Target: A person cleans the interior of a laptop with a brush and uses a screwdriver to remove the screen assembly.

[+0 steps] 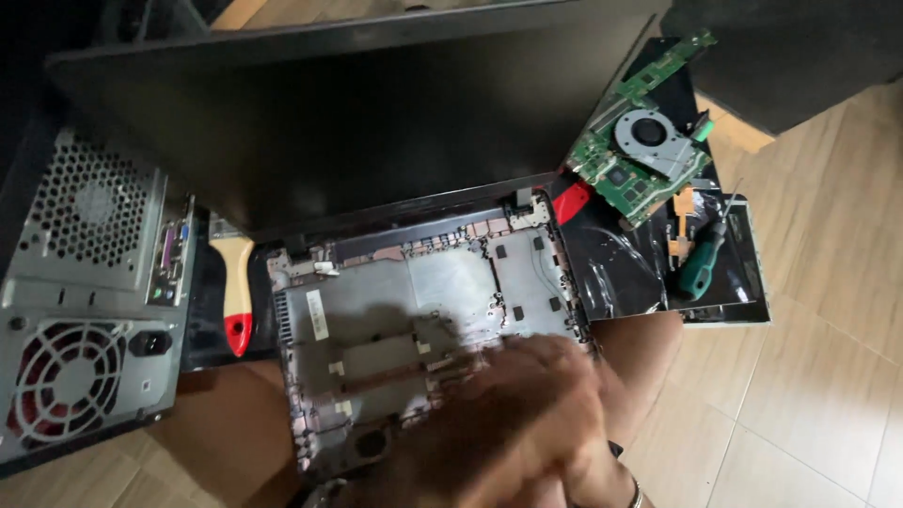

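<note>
Blurred hands [527,423], grip unclear, over a stripped grey laptop shell [414,320] on lap, between a PC case [89,301] and circuit board [644,150].

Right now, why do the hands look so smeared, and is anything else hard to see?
Head view: the hands are motion-blurred low in the frame, so left and right can't be told apart; the laptop base and circuit board stay fairly sharp; the open lid is dark and featureless; the floor tiles are brightly lit.

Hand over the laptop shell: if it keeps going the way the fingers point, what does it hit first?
Likely the bare inside of the open laptop base, up-left of the blurred hand. Which hand it is, and its height above the shell, can't be told.
</note>
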